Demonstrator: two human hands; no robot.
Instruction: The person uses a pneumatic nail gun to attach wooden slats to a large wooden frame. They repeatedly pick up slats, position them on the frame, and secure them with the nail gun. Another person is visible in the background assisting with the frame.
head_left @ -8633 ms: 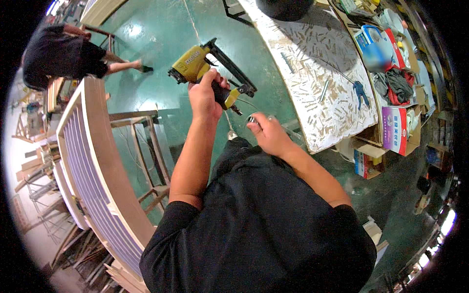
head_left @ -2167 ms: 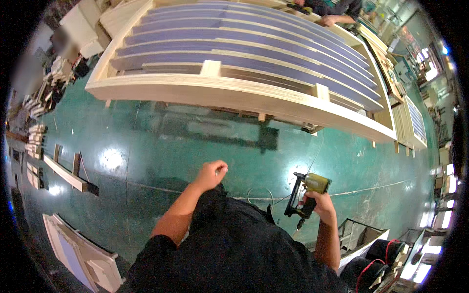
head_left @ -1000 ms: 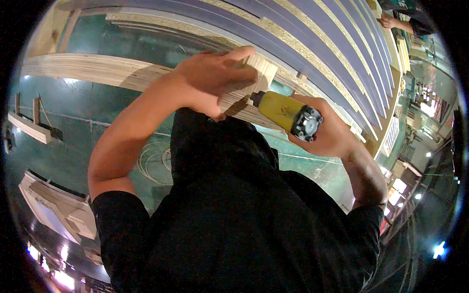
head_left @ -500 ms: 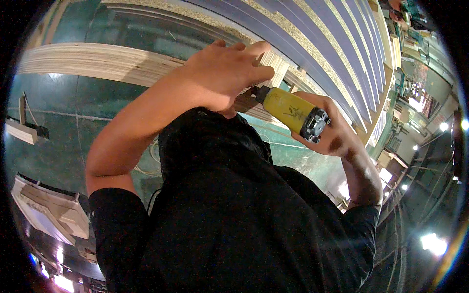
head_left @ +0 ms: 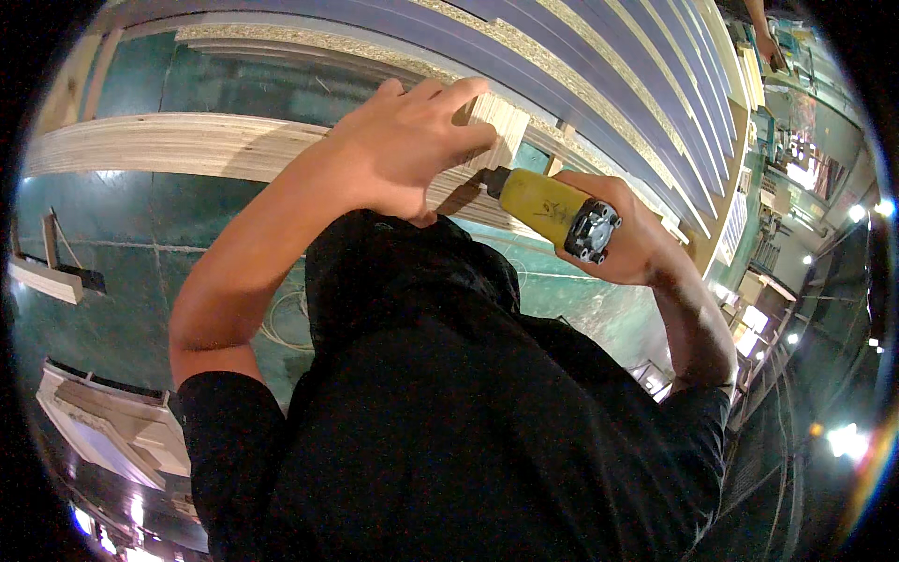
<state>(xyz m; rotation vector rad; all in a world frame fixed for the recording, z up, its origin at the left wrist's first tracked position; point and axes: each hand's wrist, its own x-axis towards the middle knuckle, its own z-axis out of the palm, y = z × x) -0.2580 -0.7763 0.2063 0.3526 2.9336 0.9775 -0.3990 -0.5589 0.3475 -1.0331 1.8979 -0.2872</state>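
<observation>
- green floor (head_left: 122, 318): glossy, pale seam line running across
- pale wood beam (head_left: 45, 279): on the floor, far left, thin upright post (head_left: 49, 239) just beside it
- pale panels (head_left: 112, 421): lower left, purplish strip along one, tilt can't be told
- bright lamp (head_left: 847, 441): right edge, glaring
- smaller lamps (head_left: 857, 213): above it, upper right
- bright windows (head_left: 82, 518): bottom left, blurred

The nailer (head_left: 545, 206) is in the right hand (head_left: 623, 234), right of the left hand (head_left: 398, 145) over the rail (head_left: 178, 140). The block (head_left: 504, 120) lies between rail and slats (head_left: 571, 70). On the floor (head_left: 126, 304), the hose (head_left: 272, 325) lies right of the panels (head_left: 108, 421).
</observation>
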